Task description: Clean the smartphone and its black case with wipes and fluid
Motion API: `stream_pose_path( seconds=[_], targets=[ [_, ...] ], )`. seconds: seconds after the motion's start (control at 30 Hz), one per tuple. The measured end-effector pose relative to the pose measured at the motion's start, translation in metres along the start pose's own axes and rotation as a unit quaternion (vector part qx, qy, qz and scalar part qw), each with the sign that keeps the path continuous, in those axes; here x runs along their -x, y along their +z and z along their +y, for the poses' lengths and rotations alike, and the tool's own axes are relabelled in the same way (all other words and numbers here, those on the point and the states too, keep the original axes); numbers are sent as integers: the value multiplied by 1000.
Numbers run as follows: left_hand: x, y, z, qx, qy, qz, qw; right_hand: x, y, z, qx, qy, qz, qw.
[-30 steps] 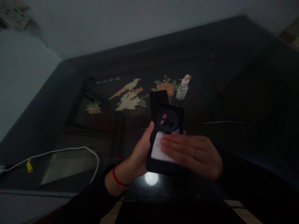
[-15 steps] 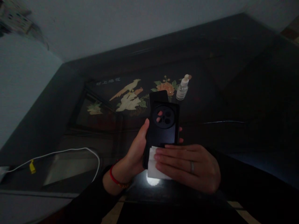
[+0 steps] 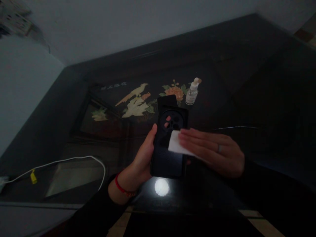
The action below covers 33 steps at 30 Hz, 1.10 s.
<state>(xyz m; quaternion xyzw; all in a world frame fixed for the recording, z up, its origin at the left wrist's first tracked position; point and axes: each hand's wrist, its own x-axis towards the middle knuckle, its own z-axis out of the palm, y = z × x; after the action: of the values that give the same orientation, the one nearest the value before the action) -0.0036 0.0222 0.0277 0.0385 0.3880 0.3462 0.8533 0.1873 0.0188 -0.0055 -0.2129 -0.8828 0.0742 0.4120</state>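
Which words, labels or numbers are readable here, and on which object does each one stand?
Painted table panel: a short row of light characters, too blurred to read.
Small bottle: label too small to read.
Phone: no text visible.

The left hand (image 3: 144, 158) grips the phone (image 3: 170, 141); only its thumb shows, the fingers hidden behind. The right hand (image 3: 214, 151) covers much of the white wipe (image 3: 175, 144), and its thumb is hidden, so a pinch cannot be told. A flat dark thing (image 3: 168, 100) above the phone is mostly hidden. The spray bottle (image 3: 192, 92) label is too small to read. The white cable (image 3: 61, 162) runs off the left edge. A pale object (image 3: 14, 21) at upper left is blurred and cut off. Both dark sleeves (image 3: 93, 214) leave the lower edge.
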Motion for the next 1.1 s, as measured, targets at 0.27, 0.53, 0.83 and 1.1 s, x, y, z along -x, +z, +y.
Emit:
stream_pose_path(
  seconds=[0.27,0.53,0.83,1.1],
  targets=[
    [0,1,6,-26,15,-6,1000,-2,11,-15,-39,-96,-12,995],
    [1,-1,3,2,8,-13,1000,-2,-8,11,60,30,11,998],
    [0,1,7,-8,8,37,999,1,-2,2,19,-55,-29,998],
    [2,3,9,13,40,0,999,-6,-2,-6,13,-56,-35,998]
  ],
)
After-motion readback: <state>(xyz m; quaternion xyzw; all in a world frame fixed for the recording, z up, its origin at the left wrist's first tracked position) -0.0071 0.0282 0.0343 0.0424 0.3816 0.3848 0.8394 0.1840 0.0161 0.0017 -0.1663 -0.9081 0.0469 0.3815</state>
